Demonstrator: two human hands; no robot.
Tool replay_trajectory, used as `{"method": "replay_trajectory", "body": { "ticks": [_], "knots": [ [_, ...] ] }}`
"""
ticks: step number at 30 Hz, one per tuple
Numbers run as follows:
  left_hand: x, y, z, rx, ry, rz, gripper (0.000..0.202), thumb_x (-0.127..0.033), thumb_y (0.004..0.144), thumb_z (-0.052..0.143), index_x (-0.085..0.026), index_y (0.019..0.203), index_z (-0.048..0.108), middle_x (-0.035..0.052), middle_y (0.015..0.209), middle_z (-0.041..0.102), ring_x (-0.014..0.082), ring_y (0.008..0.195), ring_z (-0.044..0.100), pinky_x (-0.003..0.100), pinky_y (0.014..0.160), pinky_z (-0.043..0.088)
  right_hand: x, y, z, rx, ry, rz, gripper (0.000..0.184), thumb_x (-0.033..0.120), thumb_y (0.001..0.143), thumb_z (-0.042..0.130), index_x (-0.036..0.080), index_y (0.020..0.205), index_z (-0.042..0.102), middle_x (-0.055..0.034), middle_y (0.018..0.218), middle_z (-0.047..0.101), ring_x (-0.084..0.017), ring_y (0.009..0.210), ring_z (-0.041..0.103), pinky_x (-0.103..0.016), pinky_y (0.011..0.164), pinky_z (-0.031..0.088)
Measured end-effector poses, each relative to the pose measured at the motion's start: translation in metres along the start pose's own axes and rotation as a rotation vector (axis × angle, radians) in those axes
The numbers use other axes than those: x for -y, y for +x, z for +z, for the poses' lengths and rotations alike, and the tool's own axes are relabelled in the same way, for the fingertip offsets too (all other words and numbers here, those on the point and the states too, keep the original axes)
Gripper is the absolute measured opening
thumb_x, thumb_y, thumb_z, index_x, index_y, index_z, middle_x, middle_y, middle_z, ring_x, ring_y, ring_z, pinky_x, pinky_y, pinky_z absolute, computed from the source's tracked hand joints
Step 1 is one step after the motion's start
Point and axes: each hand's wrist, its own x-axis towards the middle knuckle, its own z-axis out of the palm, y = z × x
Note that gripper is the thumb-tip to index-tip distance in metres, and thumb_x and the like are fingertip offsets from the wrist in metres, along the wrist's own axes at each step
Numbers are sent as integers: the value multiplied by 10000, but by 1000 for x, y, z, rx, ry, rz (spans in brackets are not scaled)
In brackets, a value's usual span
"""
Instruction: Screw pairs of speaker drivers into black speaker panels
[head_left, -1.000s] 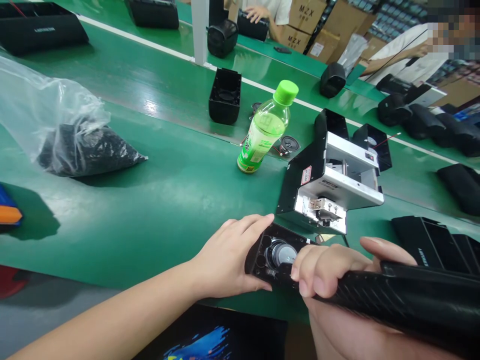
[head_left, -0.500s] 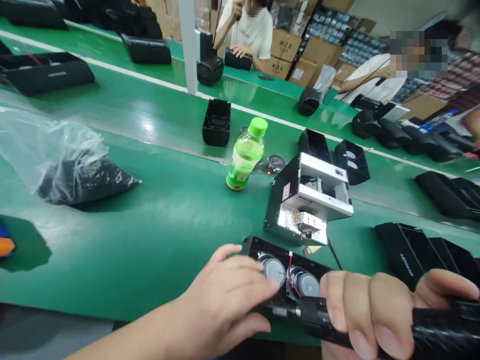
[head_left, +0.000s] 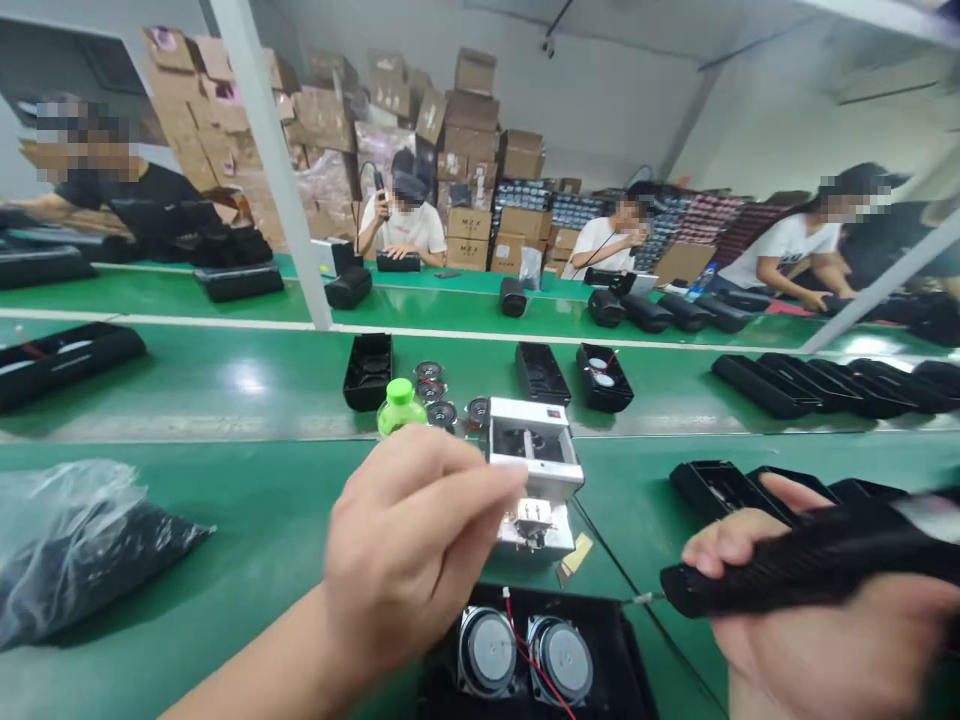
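My left hand [head_left: 405,540] is raised over the green bench with its fingers bunched, slightly blurred, and no object shows in them. Below it lies a black speaker housing [head_left: 615,640], open side up, holding two round speaker drivers [head_left: 487,652] joined by a red wire. My right hand [head_left: 817,640] grips a black electric screwdriver [head_left: 817,550], its tip just right of the housing and not touching it. A white and silver metal press fixture [head_left: 532,470] stands beyond my left hand, partly hidden by my fingers.
A green-capped bottle [head_left: 400,408] and several loose speaker drivers [head_left: 442,413] stand beyond the fixture. Black housings [head_left: 720,490] lie at the right, and a plastic bag of black parts [head_left: 82,540] at the left. Several co-workers [head_left: 401,225] sit at far benches before stacked cartons.
The view has tilted up, so the housing sits lower in the frame. My left hand has left the drivers and risen. The screwdriver has moved right, away from the housing.
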Motion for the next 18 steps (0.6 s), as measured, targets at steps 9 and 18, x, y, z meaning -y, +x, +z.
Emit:
{"method": "replay_trajectory", "body": {
  "ticks": [9,18],
  "knots": [
    [29,-143,48,212,-17,-554,842,-429,1028,701,-490,1784,337,120,1512,723,377,1208,796,531,923,715,-73,6,-34,68,-410,130,687,771,923,820,223,1316,690,-74,953,804,-248,782,785,-375,756,632],
    [35,-250,35,502,-364,-753,1366,-567,701,1026,-474,1813,238,161,1702,609,473,1469,696,653,1212,595,-107,-19,-31,45,-578,34,790,686,1084,663,227,1696,467,-175,1526,677,-344,1345,717,-651,1199,579]
  ]
}}
